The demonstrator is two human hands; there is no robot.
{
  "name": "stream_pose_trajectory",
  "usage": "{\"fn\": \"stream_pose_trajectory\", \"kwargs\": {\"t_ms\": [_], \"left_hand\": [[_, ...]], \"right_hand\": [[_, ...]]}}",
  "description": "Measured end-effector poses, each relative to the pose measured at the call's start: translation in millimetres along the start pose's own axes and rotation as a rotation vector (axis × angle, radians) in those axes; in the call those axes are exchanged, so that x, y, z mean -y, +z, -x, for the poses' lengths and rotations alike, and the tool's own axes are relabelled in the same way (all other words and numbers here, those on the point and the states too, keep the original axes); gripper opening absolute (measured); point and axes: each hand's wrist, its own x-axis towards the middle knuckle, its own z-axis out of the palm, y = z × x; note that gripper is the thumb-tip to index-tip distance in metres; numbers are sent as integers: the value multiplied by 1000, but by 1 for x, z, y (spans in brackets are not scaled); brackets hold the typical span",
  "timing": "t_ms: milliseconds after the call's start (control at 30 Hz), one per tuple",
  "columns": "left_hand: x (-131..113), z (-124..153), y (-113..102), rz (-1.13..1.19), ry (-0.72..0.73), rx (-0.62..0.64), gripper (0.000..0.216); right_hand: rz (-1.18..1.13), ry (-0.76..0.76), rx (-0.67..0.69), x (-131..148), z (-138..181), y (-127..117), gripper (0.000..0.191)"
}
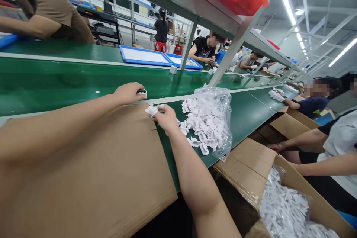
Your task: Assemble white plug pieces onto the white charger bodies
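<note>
Over the far right corner of the cardboard [92,171], your right hand [166,119] has its thumb and fingers closed in a pinch on a white plastic piece [151,110], which sticks out past the fingertips toward your other hand. At the cardboard's far edge, by the pale rail [170,99] bordering the green belt [83,80], your left hand [128,93] curls its fingers round a small white block [142,96] with a dark opening, held at the fingertips on the side facing your right hand. The two held pieces are near each other but apart, the block slightly farther from you. Past the cardboard's right edge, a heap of white parts [203,126] lies on the green surface [245,108], spilling from a clear plastic bag [224,104], its closest pieces just beside your right hand. Bagged white parts [284,200] also lie inside an open carton [249,163] near the surface's close edge.
</note>
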Motion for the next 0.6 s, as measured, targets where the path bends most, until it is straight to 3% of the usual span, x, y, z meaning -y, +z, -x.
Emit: {"fn": "stream_pose_trajectory", "kwargs": {"t_ms": [100,200,267,367,467,600], "left_hand": [[-9,53,-15,24,-27,21,45],[-18,104,-15,137,-68,100,45],[-19,128,-6,240,-23,104,43],[-15,145,13,412,0,33,45],[-9,147,31,630,-109,-1,56],[-10,148,35,796,-113,9,63]], "right_hand": [[-383,150,-2,4,-6,-2,22],[-386,178,-42,7,-4,1,23],[-311,135,-58,7,0,5,28],[-261,8,-45,7,7,13,38],[-269,-67,7,9,11,19,45],[-302,-80,4,10,13,26,50]]}}
